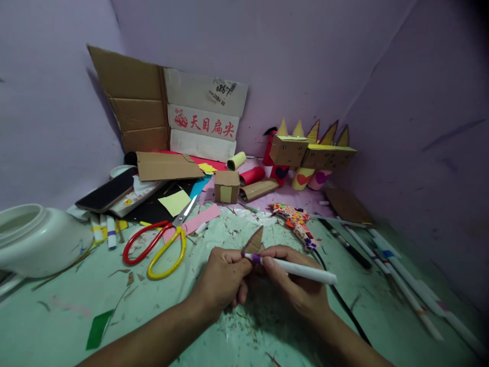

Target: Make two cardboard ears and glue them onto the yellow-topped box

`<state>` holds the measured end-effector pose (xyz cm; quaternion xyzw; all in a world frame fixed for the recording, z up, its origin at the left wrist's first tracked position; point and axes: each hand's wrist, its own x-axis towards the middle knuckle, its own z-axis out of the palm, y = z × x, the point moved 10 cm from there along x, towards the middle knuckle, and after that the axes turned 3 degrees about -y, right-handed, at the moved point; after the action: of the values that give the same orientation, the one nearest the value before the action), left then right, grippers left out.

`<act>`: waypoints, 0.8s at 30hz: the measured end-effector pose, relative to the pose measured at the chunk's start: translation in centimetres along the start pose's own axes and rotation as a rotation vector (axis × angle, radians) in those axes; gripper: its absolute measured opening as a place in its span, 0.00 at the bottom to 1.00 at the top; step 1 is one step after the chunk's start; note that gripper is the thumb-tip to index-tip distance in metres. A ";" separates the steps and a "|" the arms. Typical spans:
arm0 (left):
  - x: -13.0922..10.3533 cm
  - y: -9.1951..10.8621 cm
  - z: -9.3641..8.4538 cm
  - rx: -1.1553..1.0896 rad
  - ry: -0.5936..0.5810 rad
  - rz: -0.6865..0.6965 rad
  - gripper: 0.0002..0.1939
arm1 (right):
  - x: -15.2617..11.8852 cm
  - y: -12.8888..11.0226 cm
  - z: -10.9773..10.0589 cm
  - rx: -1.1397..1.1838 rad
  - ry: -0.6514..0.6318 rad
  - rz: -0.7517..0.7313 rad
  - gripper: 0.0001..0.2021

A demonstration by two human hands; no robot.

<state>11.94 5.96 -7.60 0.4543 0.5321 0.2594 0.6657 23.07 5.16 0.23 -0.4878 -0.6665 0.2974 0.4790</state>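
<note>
Near the middle of the table, my left hand pinches a small pointed piece of brown cardboard, its tip upward. My right hand grips a white marker with a purple end, which points left and meets the cardboard's lower edge by my left fingertips. The lower part of the cardboard is hidden by my fingers. To the left of my hands lie open scissors with one red and one yellow handle.
A small cardboard box stands ahead, beside paper-covered tubes. Cardboard-headed figures are at the back right. A patterned glue gun with a black cord lies right of centre. A white pot sits left.
</note>
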 end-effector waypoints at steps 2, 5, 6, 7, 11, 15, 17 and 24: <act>0.0 0.1 -0.1 0.000 0.005 0.001 0.17 | 0.0 0.3 -0.2 0.023 0.026 0.028 0.09; 0.0 0.1 0.1 -0.002 -0.019 0.015 0.19 | -0.1 1.1 -0.9 0.104 0.100 0.099 0.09; 0.0 0.1 0.2 -0.001 -0.030 0.022 0.20 | -0.1 1.4 -1.0 0.130 0.112 0.122 0.09; 0.0 0.1 0.3 0.000 -0.040 0.030 0.20 | -0.1 1.7 -1.1 0.151 0.118 0.139 0.09; 0.1 0.1 0.2 0.000 -0.048 0.050 0.20 | 0.0 2.1 -1.3 0.166 0.130 0.145 0.08; 0.1 0.1 0.3 0.001 -0.054 0.060 0.20 | 0.0 2.4 -2.1 0.107 0.192 0.165 0.09; 0.1 0.0 0.3 0.004 -0.056 0.055 0.20 | -0.1 2.5 -2.4 0.070 0.218 0.168 0.09; 0.1 0.0 0.2 0.012 -0.044 0.051 0.20 | -0.2 2.7 -2.5 0.077 0.223 0.173 0.09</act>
<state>12.15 5.99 -7.71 0.4773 0.5071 0.2633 0.6676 26.37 5.73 -1.32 -0.5546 -0.5528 0.3068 0.5411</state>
